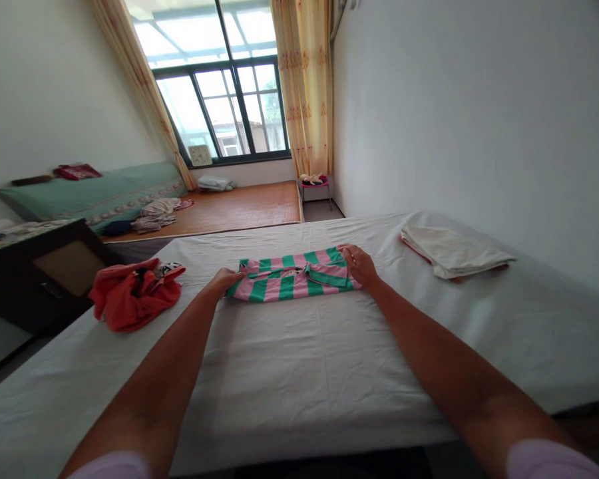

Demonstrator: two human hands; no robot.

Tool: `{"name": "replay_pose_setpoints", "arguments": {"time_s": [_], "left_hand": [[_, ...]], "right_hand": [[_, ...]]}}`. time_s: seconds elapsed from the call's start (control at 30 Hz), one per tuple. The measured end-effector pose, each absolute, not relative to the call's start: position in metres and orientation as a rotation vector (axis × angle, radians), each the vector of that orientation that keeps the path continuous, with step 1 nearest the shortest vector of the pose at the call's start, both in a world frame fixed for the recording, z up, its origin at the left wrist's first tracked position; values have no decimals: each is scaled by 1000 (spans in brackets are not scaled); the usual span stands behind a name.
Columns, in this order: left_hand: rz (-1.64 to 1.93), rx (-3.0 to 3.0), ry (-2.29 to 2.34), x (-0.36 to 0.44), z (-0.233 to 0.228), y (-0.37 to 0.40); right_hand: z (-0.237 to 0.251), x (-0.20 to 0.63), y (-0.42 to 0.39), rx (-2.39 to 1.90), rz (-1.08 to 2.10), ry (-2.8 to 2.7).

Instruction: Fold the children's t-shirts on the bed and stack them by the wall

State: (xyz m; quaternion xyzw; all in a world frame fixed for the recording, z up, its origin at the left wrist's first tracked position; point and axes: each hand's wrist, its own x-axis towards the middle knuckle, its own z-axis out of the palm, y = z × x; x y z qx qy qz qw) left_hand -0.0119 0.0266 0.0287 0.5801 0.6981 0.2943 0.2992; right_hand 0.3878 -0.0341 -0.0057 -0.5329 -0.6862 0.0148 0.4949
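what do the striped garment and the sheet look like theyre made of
Striped garment: soft, matte fabric, probably a cotton knit; it folds flat and creases under the left hand and right hand. Sheet: thin, matte white woven cloth, likely cotton, with fine wrinkles.

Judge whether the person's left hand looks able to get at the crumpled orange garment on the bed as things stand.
Probably yes. The left hand rests on the left end of the striped garment, and the orange garment lies just to its left on the white sheet, with only bare sheet between them.
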Motion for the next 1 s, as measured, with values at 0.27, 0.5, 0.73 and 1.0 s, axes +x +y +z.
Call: {"name": "replay_pose_setpoints", "arguments": {"time_s": [0.27,0.5,0.73,1.0], "left_hand": [[1148,1359,1866,-77,38,14],[1091,1578,1649,-32,70,12],[907,1786,1269,121,66,8],[644,1783,1168,177,39,-6]], "right_hand": [[-8,400,-30,-1330,125,-1445],[-20,397,-23,-1421,119,-1522],[-21,400,-26,-1450,104,-1616],[-20,401,-25,-1494,195,-1649]]}}
